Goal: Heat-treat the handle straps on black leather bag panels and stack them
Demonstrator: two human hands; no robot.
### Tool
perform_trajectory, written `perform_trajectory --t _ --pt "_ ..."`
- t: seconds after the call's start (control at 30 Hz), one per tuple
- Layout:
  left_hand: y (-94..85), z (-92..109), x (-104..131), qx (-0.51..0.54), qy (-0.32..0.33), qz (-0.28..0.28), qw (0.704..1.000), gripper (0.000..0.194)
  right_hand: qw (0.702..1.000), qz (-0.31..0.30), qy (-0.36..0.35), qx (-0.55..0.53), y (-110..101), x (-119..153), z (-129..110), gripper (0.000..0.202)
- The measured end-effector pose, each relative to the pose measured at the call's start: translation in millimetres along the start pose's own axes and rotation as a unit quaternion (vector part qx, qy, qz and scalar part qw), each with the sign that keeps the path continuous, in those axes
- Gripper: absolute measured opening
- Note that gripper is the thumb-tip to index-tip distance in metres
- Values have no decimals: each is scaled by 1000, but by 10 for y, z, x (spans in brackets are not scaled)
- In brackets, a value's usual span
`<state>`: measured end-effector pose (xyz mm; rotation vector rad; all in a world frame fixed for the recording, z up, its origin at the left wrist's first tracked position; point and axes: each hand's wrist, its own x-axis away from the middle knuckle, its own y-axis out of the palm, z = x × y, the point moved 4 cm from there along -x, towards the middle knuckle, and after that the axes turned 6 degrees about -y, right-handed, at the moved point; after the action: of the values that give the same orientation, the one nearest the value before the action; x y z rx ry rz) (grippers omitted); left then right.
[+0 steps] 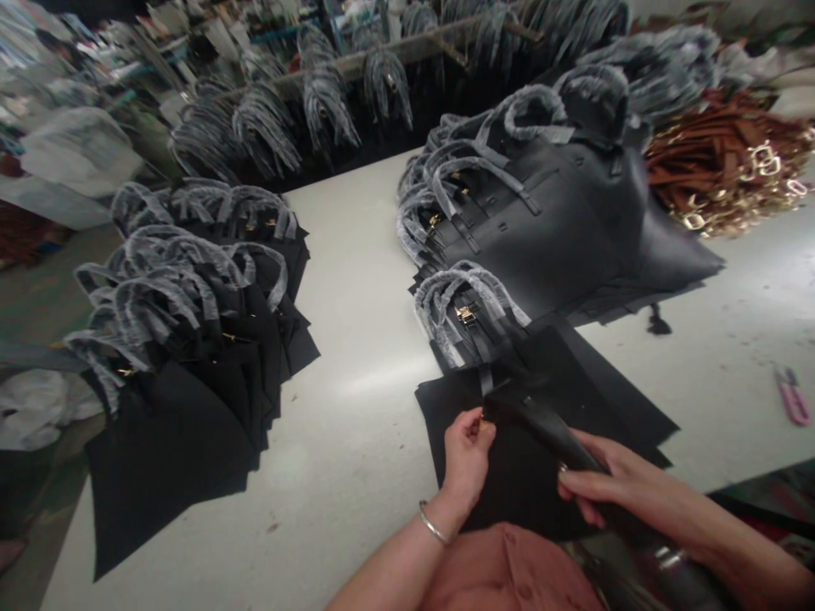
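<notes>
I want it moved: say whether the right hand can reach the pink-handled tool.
Probably, once freed: the right hand grips a black piece, but only flat black panels and tabletop seem between it and the tool.

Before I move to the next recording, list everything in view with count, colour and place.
Table: one, whitish, under the piles
Left pile: one, black panels, table's left
Far pile: one, black panels, beyond the hands
Near stack: one, black panels, before the person
Wrapped handles: many, dark under cloudy wrap, on the piles
Clasps: several, gold-coloured, among handles
Strap heap: one, brown with gold-coloured fittings, far right
Snips: one pair, pink-handled, right
Hanging bundles: several, greyish, background
Plastic sheeting: uncountable, whitish, left background
Folded piece: one, black, in right hand
Small fitting: one, gold-coloured, at left fingertips
Bracelet: one, silvery, left wrist
Shirt: one, reddish, bottom
Hands: two, left, right
</notes>
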<state>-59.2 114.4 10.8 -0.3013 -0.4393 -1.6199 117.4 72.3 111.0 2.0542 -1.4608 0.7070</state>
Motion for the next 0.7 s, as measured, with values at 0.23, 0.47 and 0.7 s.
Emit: perform_trajectory --t 0.23,0.47,0.7 --pt "55 52 -3 34 -10 -34 999 17 999 -8 -17 -35 -12 -16 34 45" --pt "135 73 14 -25 -4 -47 999 16 998 -30 -3 -48 -26 -38 147 48" --pt "-234 276 -208 -407 165 59 897 28 997 71 -17 -10 -139 -53 158 66"
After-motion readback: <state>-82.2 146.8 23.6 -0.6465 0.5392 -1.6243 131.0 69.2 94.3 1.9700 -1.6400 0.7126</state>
